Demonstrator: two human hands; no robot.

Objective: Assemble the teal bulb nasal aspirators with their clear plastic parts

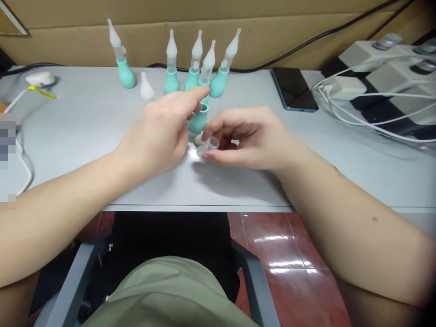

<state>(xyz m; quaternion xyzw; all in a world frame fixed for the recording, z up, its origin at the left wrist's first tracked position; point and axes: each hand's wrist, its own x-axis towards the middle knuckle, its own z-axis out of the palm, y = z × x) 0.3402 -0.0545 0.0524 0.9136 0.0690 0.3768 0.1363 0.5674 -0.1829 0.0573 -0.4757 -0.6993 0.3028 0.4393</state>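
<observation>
Brown panelling (85, 50) backs the grey desk (81, 118); at its left edge a pixelated patch (7, 156) hides whatever lies there. Going right, I see one assembled teal dropper (125, 72) alone on the far side, then a loose white nozzle (146, 87). Next is my left hand (162, 127), fingers curled beside an open teal bulb (197, 122); I can't tell whether it grips anything. Four grouped droppers (171, 81) stand just beyond, the nearest one's base partly covered. So I count five put together, with bulb and nozzle still separate. Near the bulb lies a small pale piece (198, 139), perhaps a white part, too obscured to be sure. My right hand (254, 136) pinches a clear connector (212, 143), unjoined. Farther right are a phone (294, 89) and white cables (378, 95), running out of view.
</observation>
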